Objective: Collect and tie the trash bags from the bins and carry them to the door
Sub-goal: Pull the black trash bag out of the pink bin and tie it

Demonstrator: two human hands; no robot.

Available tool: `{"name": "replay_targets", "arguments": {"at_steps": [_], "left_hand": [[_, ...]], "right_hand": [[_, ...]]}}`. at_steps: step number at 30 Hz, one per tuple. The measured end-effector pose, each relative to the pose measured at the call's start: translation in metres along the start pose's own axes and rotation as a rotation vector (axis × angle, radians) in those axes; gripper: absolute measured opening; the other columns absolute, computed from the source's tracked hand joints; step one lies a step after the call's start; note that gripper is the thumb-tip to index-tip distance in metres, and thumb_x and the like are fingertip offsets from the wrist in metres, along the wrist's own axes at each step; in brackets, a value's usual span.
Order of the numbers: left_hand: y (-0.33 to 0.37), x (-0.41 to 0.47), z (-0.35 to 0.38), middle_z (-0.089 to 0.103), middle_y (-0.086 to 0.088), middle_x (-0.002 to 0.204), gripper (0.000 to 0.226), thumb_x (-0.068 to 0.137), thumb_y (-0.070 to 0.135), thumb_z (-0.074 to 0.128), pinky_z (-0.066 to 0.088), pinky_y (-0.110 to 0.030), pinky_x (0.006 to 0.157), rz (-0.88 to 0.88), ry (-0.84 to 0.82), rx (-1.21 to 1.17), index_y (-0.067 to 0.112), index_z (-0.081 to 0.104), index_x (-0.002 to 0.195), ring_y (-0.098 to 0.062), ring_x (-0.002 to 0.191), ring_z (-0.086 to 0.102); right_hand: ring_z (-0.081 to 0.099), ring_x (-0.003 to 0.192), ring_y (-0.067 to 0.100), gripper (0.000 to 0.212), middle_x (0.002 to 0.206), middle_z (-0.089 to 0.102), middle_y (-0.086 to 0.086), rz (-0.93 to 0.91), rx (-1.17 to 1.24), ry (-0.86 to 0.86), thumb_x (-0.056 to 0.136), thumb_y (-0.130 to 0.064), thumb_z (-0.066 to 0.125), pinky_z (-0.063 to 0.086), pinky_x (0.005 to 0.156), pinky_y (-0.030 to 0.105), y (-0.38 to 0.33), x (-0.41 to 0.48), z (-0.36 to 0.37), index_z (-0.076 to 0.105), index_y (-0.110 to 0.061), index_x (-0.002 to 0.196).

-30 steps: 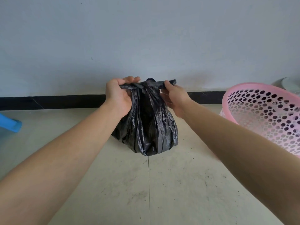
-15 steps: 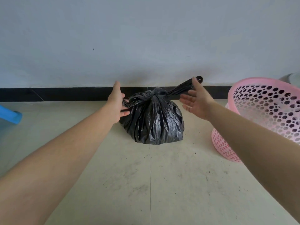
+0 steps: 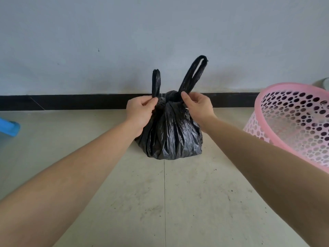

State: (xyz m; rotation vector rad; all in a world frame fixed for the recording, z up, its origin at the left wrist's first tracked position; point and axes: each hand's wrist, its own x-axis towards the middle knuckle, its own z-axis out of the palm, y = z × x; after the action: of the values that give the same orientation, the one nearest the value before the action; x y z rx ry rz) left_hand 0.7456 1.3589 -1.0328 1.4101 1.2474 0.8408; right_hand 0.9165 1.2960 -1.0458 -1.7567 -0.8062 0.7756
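Note:
A black trash bag sits on the pale tiled floor in front of the wall, its neck gathered into a knot at the top. Two handle loops stick up from it. My left hand pinches the left handle loop at its base. The longer right handle loop is pinched at its base by my right hand. Both hands are at the bag's top, one on each side of the knot.
A pink perforated plastic bin lies tilted at the right, with no bag seen in it. A blue object shows at the left edge. A black skirting strip runs along the grey wall behind the bag.
One second ago both hands pulled the handles sideways with the bag lifted. Half a second ago they were open and the bag rested on the floor. Now each hand pinches an upright handle loop.

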Motion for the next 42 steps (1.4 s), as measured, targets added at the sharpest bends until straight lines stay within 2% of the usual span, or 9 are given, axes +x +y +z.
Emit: {"name": "replay_targets", "arguments": {"at_steps": [5,13,16,21,25,32,36,39,42], "left_hand": [[0.018,0.006,0.008,0.068,0.014,0.094,0.008,0.100,0.027,0.056,0.052,-0.035,0.098,0.051,0.122,-0.135,0.023,0.062,0.100,-0.002,0.090,0.062],[0.042,0.017,0.020,0.055,0.001,0.063,0.017,0.105,0.021,0.036,0.049,-0.028,0.065,0.031,0.224,-0.483,0.018,0.047,0.092,-0.013,0.057,0.059],[0.032,0.027,0.024,0.041,0.001,0.067,0.018,0.104,0.019,0.035,0.038,-0.026,0.054,-0.094,0.266,-0.468,0.018,0.047,0.090,-0.012,0.053,0.041],[-0.034,0.031,0.006,0.057,-0.029,0.097,0.027,0.102,0.016,0.033,0.044,-0.046,0.067,-0.228,0.337,-0.089,0.023,0.039,0.076,-0.025,0.077,0.046],[-0.074,0.036,-0.011,0.046,-0.008,0.078,0.025,0.100,0.020,0.032,0.037,-0.040,0.068,-0.256,0.268,0.078,0.022,0.042,0.077,-0.027,0.078,0.046],[-0.046,0.035,-0.010,0.046,-0.004,0.067,0.025,0.107,0.027,0.027,0.040,-0.018,0.050,0.020,0.257,0.042,0.012,0.042,0.095,-0.014,0.054,0.054],[-0.014,0.047,0.010,0.050,0.001,0.070,0.026,0.103,0.038,0.041,0.052,-0.028,0.072,-0.059,0.219,-0.326,0.013,0.044,0.109,-0.013,0.070,0.060],[-0.014,0.051,0.021,0.059,-0.006,0.084,0.026,0.091,0.026,0.063,0.054,-0.038,0.092,-0.080,0.100,-0.395,0.005,0.053,0.102,-0.016,0.083,0.062],[-0.039,0.044,0.026,0.068,-0.003,0.077,0.010,0.086,0.016,0.064,0.054,-0.036,0.079,0.043,0.095,-0.013,0.006,0.064,0.082,-0.018,0.075,0.064]], "right_hand": [[0.058,0.074,0.012,0.037,0.083,0.066,0.000,0.017,0.127,0.010,0.094,-0.051,0.057,0.047,0.073,0.030,-0.010,0.006,0.005,0.067,-0.016,0.104],[0.068,0.093,0.011,0.033,0.099,0.073,-0.002,-0.071,0.184,0.082,0.103,-0.043,0.043,0.053,0.082,0.028,-0.030,0.006,0.018,0.067,-0.019,0.105],[0.060,0.074,0.005,0.032,0.088,0.065,-0.006,0.013,0.239,0.142,0.106,-0.038,0.037,0.047,0.064,0.017,-0.028,0.011,0.023,0.062,-0.019,0.105],[0.055,0.086,0.026,0.044,0.102,0.061,0.012,0.210,-0.254,0.173,0.107,-0.035,0.029,0.046,0.078,0.037,0.020,0.023,0.001,0.058,-0.004,0.117],[0.059,0.096,0.037,0.049,0.106,0.062,0.019,0.276,-0.497,0.112,0.106,-0.039,0.030,0.051,0.083,0.044,0.053,0.024,-0.020,0.058,0.000,0.117],[0.068,0.073,0.014,0.037,0.097,0.073,0.003,0.179,-0.028,-0.001,0.103,-0.049,0.038,0.049,0.065,0.029,0.044,0.023,-0.018,0.058,-0.018,0.101],[0.068,0.090,0.018,0.019,0.094,0.071,0.003,0.287,0.568,-0.101,0.094,-0.030,0.061,0.052,0.077,0.030,0.023,0.033,0.001,0.062,-0.014,0.104],[0.069,0.102,0.023,0.041,0.108,0.071,0.008,0.235,0.447,-0.115,0.075,-0.026,0.077,0.054,0.089,0.032,0.028,0.037,0.019,0.061,-0.009,0.108],[0.069,0.100,0.023,0.042,0.108,0.072,0.004,0.201,0.099,-0.022,0.070,-0.041,0.079,0.056,0.091,0.042,0.052,0.037,0.026,0.069,-0.024,0.107]]}}
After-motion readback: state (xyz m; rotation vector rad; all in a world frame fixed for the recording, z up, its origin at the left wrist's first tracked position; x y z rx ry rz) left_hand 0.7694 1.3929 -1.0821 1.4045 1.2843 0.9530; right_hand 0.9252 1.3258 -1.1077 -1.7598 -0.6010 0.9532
